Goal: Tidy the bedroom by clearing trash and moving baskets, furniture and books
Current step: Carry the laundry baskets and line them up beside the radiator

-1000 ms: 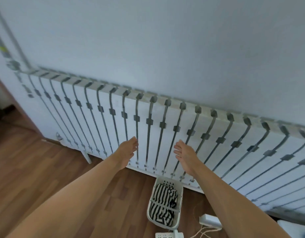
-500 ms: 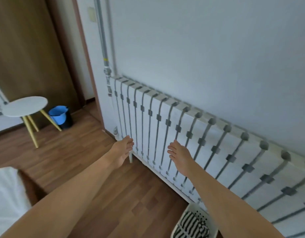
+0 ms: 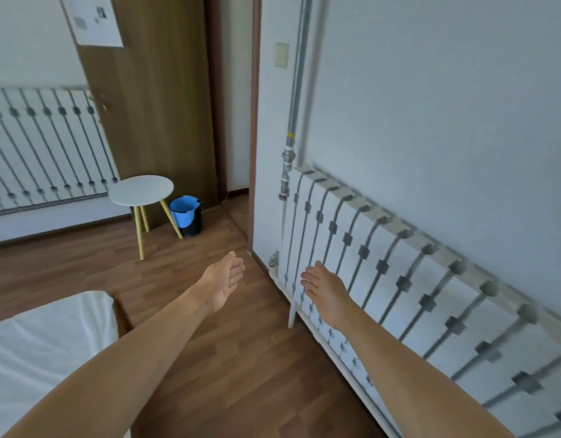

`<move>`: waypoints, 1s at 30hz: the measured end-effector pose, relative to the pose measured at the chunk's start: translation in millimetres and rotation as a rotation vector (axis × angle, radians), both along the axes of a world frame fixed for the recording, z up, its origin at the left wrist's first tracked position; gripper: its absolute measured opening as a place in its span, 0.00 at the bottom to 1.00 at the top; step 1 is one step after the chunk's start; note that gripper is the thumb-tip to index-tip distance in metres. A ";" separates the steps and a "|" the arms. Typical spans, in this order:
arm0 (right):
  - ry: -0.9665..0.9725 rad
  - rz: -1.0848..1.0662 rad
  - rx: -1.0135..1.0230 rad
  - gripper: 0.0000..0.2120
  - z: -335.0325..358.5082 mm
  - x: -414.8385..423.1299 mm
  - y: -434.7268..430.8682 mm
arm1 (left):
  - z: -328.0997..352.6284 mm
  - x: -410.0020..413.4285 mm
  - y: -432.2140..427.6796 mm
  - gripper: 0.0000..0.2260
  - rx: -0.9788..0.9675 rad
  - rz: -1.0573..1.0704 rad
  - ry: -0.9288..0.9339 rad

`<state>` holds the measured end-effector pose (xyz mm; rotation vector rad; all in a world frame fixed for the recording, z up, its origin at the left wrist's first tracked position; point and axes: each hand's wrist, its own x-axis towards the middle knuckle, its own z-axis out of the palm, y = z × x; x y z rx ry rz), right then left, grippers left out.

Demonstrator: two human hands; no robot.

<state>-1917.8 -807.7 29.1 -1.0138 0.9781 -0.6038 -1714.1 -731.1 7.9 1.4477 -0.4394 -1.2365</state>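
A small round white table [image 3: 142, 190] on three pale yellow legs stands on the wood floor [image 3: 247, 358] well ahead of the person's left hand [image 3: 224, 281] and off to its left side, with a blue bucket [image 3: 185, 210] just beside it, set on or in something dark at its base, near the foot of a brown door [image 3: 159, 102]. A sheet of paper [image 3: 91, 18] hangs at the top of that door.

Both arms are stretched forward, bare and empty. The left hand is open with fingers together and extended, palm turned inward toward the other hand, holding nothing. The right hand [image 3: 325, 289] is likewise open and flat, fingers extended, palm down, holding nothing; it hangs in front of the near end of a white radiator [image 3: 430, 295] whose dark bars run along the wall to the right of that hand. Whether the hand touches the radiator cannot be told.

A grey pipe [image 3: 296, 90] climbs the wall above and beyond the right hand, from the radiator's corner. A second barred radiator [image 3: 42, 147] lines the far wall, well to the left of the left hand. The white corner of a bed [image 3: 45, 343] lies below and left of the left forearm.
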 end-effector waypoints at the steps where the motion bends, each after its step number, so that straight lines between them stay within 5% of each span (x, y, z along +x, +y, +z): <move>1: 0.003 0.018 0.003 0.25 -0.1 18.3 -5.7 | 0.2 16.9 -3.6 0.23 0.000 0.010 -0.001; 15: -0.006 0.189 0.044 0.27 -7.7 239.7 -67.0 | -4.2 225.0 -25.5 0.23 0.026 0.174 0.048; 30: 0.069 0.447 0.086 0.26 -33.9 399.7 -125.1 | -29.2 337.5 -46.0 0.23 0.047 0.408 0.102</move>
